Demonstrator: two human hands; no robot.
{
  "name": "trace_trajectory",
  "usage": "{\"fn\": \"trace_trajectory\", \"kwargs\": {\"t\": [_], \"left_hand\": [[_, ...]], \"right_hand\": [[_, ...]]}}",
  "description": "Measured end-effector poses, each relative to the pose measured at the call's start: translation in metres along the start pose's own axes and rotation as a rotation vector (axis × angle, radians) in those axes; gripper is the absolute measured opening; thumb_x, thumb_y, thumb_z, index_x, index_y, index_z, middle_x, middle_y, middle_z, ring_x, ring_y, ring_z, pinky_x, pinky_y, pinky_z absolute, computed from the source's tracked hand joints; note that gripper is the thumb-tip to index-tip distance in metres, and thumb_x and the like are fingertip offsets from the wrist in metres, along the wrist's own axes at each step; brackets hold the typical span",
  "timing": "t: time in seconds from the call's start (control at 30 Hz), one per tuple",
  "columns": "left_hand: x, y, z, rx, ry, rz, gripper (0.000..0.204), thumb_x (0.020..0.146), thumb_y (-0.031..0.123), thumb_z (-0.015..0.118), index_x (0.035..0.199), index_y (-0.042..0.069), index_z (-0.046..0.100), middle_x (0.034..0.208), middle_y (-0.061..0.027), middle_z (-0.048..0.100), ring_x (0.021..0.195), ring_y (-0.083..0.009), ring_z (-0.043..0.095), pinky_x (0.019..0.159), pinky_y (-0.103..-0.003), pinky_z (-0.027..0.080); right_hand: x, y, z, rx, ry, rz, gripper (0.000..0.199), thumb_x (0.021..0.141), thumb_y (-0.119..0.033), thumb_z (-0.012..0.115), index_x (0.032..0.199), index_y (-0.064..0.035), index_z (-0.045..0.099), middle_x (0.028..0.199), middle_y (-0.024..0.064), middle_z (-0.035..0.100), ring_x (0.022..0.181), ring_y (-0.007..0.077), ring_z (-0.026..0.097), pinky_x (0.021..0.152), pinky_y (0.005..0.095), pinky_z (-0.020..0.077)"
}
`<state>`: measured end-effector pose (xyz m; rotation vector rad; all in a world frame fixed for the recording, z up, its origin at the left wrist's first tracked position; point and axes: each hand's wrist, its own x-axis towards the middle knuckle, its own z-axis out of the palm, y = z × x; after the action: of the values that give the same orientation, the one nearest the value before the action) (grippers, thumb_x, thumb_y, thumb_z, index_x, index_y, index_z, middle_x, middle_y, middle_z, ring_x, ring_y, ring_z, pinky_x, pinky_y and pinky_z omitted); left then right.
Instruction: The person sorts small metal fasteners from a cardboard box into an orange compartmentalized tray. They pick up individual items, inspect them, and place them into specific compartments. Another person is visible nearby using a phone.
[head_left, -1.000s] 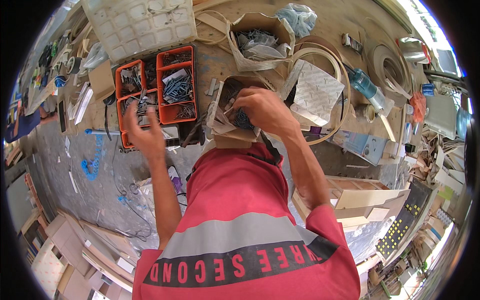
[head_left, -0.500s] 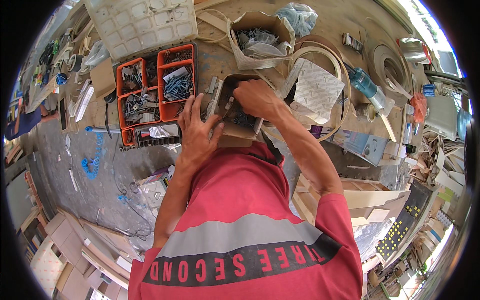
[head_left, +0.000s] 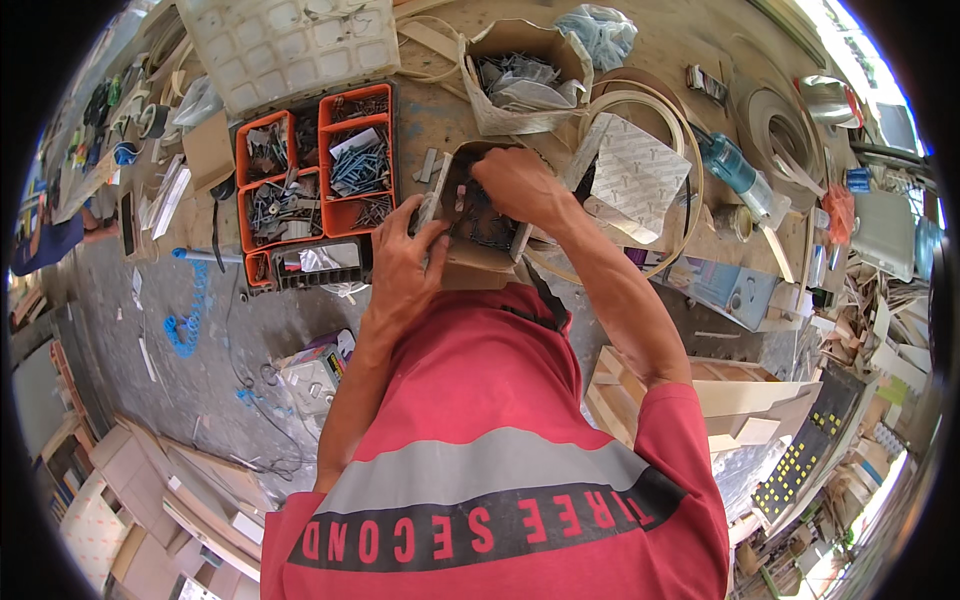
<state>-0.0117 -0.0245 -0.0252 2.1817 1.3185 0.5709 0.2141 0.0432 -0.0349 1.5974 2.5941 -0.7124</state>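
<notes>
A small open cardboard box stands at the near edge of the table, with dark screws or similar small hardware on its bottom. My left hand holds the box's left wall, fingers along the outside and thumb near the rim. My right hand reaches into the far part of the box with curled fingers; their tips are hidden, so what they hold cannot be made out. A small pinkish piece shows inside near the left wall. Left of my left hand lies an orange-bin organizer filled with screws and fittings.
Behind the box stands a larger carton of screws. To the right are a white patterned box, coiled edging strip and a teal power tool. A clear compartment lid lies at the far left; wooden panels stand below right.
My right hand has shifted slightly within the box, uncovering more of the hardware and the pinkish piece. My left hand has moved slightly right and down, its fingers closer to the box wall.
</notes>
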Motion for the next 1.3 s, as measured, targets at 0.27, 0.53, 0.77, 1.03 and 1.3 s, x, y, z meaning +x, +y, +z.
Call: {"fn": "trace_trajectory", "kwargs": {"t": [0.27,0.53,0.77,1.03,1.3], "left_hand": [[0.0,-0.003,0.003,-0.004,0.007,0.01,0.022,0.093,0.017,0.066,0.112,0.007,0.071,0.14,-0.0185,0.055,0.129,-0.0373,0.051,0.108,-0.047,0.036],[-0.002,-0.007,0.005,-0.025,0.019,0.012,0.022,0.093,0.017,0.066,0.113,0.008,0.071,0.139,-0.018,0.055,0.128,-0.036,0.052,0.107,-0.045,0.035],[0.0,-0.007,0.006,-0.034,0.021,0.02,0.023,0.093,0.016,0.066,0.114,0.009,0.071,0.136,-0.0171,0.056,0.127,-0.0339,0.053,0.105,-0.044,0.035],[0.0,-0.007,0.006,-0.064,0.023,0.006,0.023,0.094,0.016,0.065,0.116,0.01,0.072,0.136,-0.0154,0.057,0.126,-0.0322,0.054,0.105,-0.043,0.034],[0.001,-0.009,0.004,-0.103,0.023,0.007,0.023,0.094,0.015,0.065,0.115,0.011,0.072,0.134,-0.015,0.056,0.122,-0.0317,0.054,0.102,-0.043,0.035]], "right_hand": [[-0.006,-0.024,0.011,0.041,-0.317,-0.071,0.021,0.069,-0.004,0.071,0.089,-0.0045,0.075,0.086,0.0206,0.072,0.087,0.0395,0.072,0.074,0.048,0.0577],[0.006,0.0,-0.011,0.175,-0.067,0.026,0.018,0.069,-0.009,0.075,0.086,-0.0024,0.074,0.087,0.0191,0.074,0.085,0.0379,0.073,0.074,0.0456,0.0596],[-0.004,-0.021,0.01,-0.001,-0.311,-0.174,0.02,0.068,-0.005,0.073,0.088,-0.0028,0.075,0.091,0.0184,0.074,0.087,0.0377,0.073,0.075,0.0464,0.0592],[0.005,0.006,-0.009,0.237,0.047,-0.049,0.017,0.078,-0.004,0.069,0.094,-0.0001,0.071,0.088,0.0213,0.071,0.087,0.0423,0.069,0.076,0.0491,0.0537],[-0.01,0.005,-0.019,0.204,0.12,0.051,0.013,0.078,-0.004,0.069,0.091,-0.0001,0.071,0.091,0.0202,0.071,0.089,0.041,0.068,0.078,0.0496,0.0531]]}}
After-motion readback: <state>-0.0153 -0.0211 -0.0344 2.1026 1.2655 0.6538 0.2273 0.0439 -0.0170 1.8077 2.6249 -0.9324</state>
